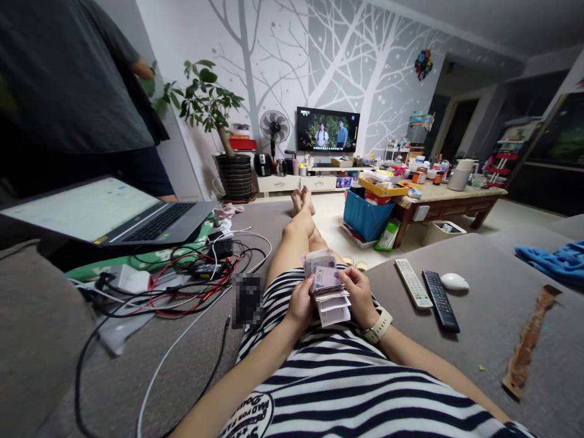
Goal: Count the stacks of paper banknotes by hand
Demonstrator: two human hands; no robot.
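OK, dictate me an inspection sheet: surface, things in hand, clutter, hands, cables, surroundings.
Surface: grey sofa, a small fleck on it at right.
Things in hand: banknotes, several overlapping, above the lap.
Clutter: laptop at left; white remote, black remote and mouse at right.
Hands: left hand and right hand both grip the banknotes.
Cables: tangled red, black and white cables near the laptop.
Surroundings: television on, fan, potted plant, crowded table, another person at left.
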